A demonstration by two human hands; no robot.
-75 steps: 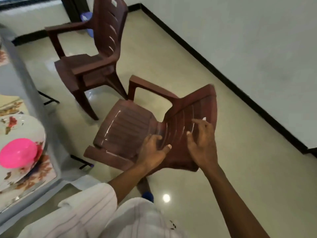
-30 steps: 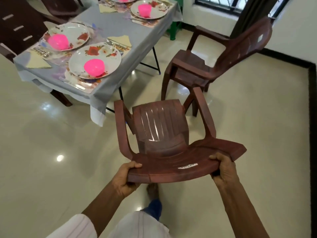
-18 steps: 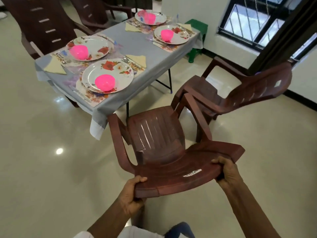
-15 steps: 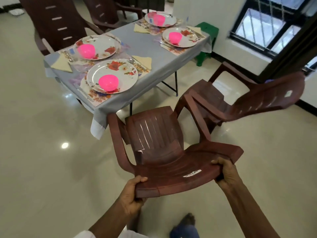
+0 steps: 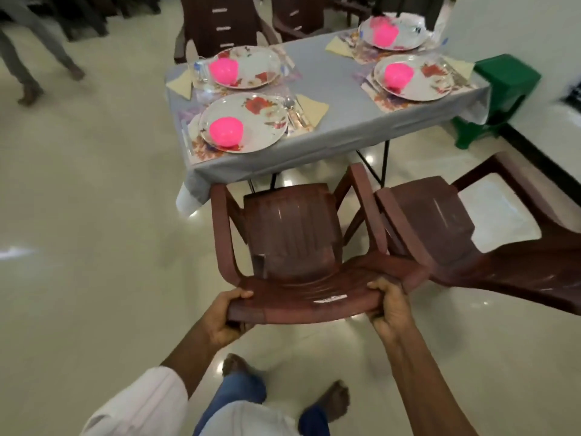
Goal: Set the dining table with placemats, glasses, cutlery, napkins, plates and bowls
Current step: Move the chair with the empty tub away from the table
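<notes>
1. Grip: your left hand (image 5: 226,319) and right hand (image 5: 388,309) each wrap round one end of the top rail of the brown plastic armchair (image 5: 292,234), fingers curled under its edge. In my judgement, holding both ends lets you steer a wide, light frame squarely.
2. Chair position: the seat faces the dining table (image 5: 333,86), and its front edge sits just beside the hanging grey cloth, below the near-left setting. The legs are hidden, so I cannot tell whether they bear on the floor.
3. Clearance: a second armchair (image 5: 456,234) stands just beside it on your right. Their arms are close, but contact cannot be confirmed.
4. Table: four floral plates (image 5: 251,121) lie on placemats (image 5: 201,149), each carrying a pink bowl (image 5: 225,131). Yellow napkins (image 5: 311,108) and cutlery (image 5: 290,110) lie alongside. One blurred clear vessel sits by the far-left plate; glasses are otherwise unverified.
5. Assessment: the laying appears largely complete, and seating is the step in hand. Push the chair in straight, because a snagged cloth overhang could drag the nearest plate.
</notes>
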